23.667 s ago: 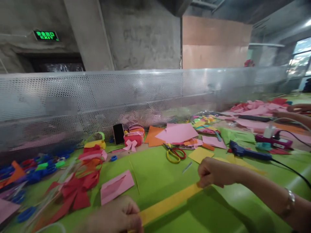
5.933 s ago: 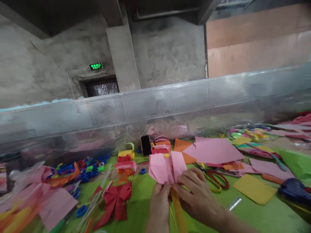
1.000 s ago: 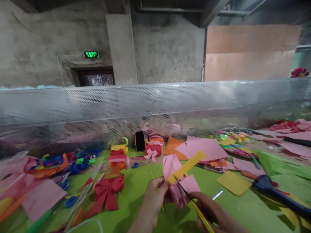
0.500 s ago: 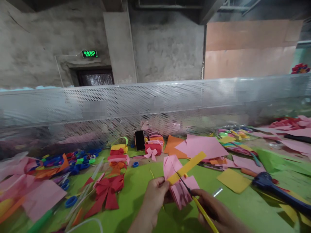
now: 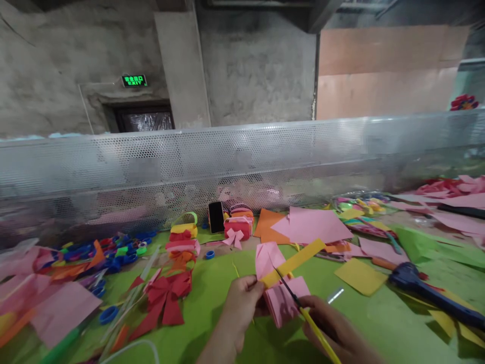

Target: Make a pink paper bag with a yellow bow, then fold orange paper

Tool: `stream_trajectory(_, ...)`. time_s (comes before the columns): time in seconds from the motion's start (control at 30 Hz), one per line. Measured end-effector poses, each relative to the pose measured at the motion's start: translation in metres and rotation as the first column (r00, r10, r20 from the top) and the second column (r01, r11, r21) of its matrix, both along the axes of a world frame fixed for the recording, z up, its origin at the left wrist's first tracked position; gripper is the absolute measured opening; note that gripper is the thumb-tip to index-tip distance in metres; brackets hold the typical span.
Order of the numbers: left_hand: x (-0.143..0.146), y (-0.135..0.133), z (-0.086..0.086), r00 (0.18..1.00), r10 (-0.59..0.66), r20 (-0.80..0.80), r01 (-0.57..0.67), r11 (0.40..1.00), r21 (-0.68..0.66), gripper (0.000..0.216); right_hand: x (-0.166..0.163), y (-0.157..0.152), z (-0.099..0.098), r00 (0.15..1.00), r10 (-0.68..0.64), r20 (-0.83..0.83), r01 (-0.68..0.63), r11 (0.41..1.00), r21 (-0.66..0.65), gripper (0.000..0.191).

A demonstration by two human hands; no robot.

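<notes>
My left hand [image 5: 238, 308] is closed in a pinch on the middle of a folded pink paper bow [image 5: 278, 288]. A yellow paper strip [image 5: 299, 259] lies across the bow and sticks out up and to the right. My right hand [image 5: 333, 334] is closed on yellow-handled scissors [image 5: 305, 316]. The dark blades point up and left, with their tips at the strip where it crosses the bow. Both hands hover over the green table [image 5: 227, 275].
A red paper bow [image 5: 166, 298] lies to the left, with blue rings and pink sheets beyond it. A phone [image 5: 216, 217] and small paper boxes stand by the perforated metal barrier [image 5: 242, 162]. Pink and orange sheets, a yellow card [image 5: 356, 276] and a blue glue gun [image 5: 424, 285] lie to the right.
Over the last second the scissors' blades have stayed at the yellow strip while my right hand shifted slightly. Earlier, both hands held the bow with no scissors.
</notes>
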State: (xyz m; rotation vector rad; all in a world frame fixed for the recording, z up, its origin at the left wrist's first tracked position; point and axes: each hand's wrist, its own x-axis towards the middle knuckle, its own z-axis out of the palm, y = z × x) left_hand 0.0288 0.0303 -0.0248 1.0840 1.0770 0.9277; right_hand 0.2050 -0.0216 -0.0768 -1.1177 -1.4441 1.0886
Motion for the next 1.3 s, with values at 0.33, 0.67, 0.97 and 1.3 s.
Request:
stream_trajectory(0.33,0.003,-0.001,-0.001,0.999,-0.019,-0.025,0.019,1.000,-0.022,0.017,0.007,-0.001,-0.003,0.980,0.041,0.197,-0.058,0.995,0.080,0.044)
stream_trajectory(0.67,0.002,0.005,-0.005,0.997,0.000,-0.082,-0.004,0.999,-0.050,0.025,0.005,-0.007,0.005,0.953,-0.049,0.299,0.015,0.993,0.114,0.034)
stream_trajectory(0.97,-0.011,0.021,-0.010,0.976,0.204,-0.072,-0.207,0.978,-0.038,0.023,0.081,0.023,0.032,0.579,-0.450,0.680,0.413,0.881,0.231,0.039)
stream_trajectory(1.3,-0.010,0.016,0.018,0.978,-0.103,-0.182,0.119,0.990,0.076,0.044,0.061,0.007,0.021,0.876,-0.374,0.304,0.345,0.927,0.148,0.045)
